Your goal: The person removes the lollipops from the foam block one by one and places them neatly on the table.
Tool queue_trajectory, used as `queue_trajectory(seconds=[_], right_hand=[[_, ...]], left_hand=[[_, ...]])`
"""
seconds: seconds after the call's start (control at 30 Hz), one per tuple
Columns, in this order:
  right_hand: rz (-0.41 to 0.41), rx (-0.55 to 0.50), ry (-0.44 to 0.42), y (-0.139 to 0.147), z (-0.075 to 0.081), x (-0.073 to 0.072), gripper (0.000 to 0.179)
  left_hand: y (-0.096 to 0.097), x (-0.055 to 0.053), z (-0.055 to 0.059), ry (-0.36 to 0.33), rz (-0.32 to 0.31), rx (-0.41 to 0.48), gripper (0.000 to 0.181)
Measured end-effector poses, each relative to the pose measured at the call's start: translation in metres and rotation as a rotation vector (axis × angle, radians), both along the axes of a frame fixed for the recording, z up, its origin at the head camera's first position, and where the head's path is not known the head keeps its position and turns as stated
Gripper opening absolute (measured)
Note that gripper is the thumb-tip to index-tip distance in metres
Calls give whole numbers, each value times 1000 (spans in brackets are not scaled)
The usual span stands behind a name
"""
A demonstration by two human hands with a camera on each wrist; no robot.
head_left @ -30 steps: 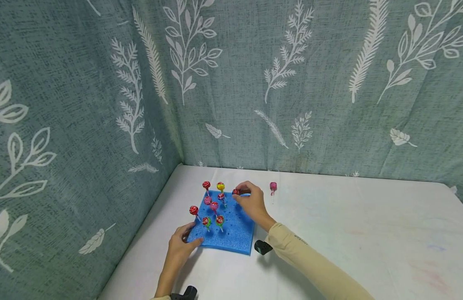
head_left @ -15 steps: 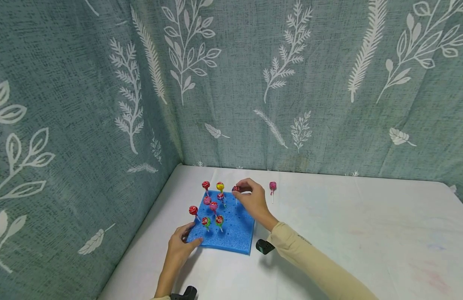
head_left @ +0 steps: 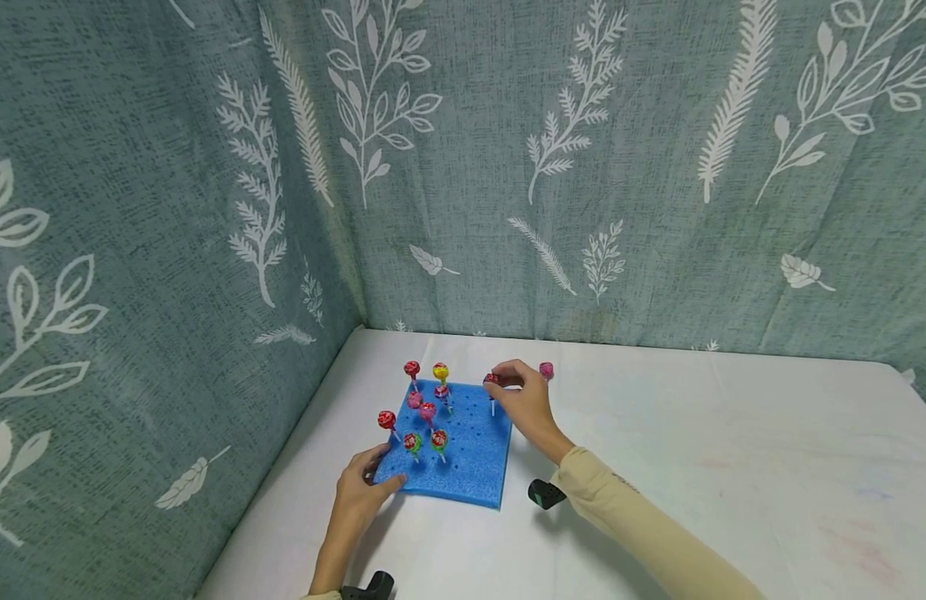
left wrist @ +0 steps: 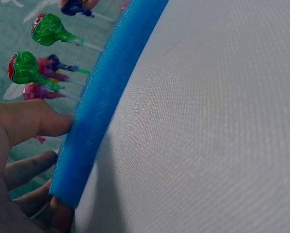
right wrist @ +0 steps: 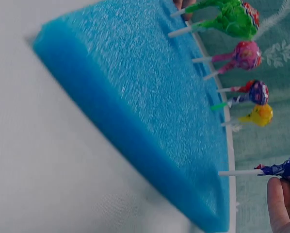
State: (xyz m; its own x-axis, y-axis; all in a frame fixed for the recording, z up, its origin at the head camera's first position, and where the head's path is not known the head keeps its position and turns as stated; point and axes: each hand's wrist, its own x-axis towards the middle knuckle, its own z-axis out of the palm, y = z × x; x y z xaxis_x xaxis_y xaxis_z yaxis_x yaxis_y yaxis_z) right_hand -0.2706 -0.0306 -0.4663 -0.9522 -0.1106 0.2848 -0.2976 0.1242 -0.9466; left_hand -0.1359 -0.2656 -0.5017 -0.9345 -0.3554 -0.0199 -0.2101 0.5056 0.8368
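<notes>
In the head view, a blue foam board [head_left: 470, 479] lies on the white table with several wrapped lollipops standing in it, mostly on its left half. My left hand [head_left: 361, 492] grips the board's front left corner, thumb on the front edge and fingers around the left side. My right hand [head_left: 528, 408] pinches a lollipop [head_left: 491, 380] by its head, over the board's back right part. Its dark blue wrapper [right wrist: 284, 169] and white stick show in the right wrist view; the stick points down, its tip close at the foam surface.
A pink lollipop [head_left: 547, 370] lies on the table [head_left: 695, 467] behind my right hand, which hides its stick. Small holes dot the board. A patterned green curtain [head_left: 470, 167] closes off the back and left sides.
My right hand rises slightly and then shifts right with the dark blue lollipop, toward the board's right edge. It now covers the loose pink lollipop's stick. My left hand stays in place.
</notes>
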Motion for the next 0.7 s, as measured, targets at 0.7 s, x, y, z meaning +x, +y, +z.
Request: queue_trajectory(seconds=[0.7], right_hand=[[-23, -88, 4, 31, 6, -5, 18]], left_hand=[[0, 0, 0, 5, 2, 8, 57]])
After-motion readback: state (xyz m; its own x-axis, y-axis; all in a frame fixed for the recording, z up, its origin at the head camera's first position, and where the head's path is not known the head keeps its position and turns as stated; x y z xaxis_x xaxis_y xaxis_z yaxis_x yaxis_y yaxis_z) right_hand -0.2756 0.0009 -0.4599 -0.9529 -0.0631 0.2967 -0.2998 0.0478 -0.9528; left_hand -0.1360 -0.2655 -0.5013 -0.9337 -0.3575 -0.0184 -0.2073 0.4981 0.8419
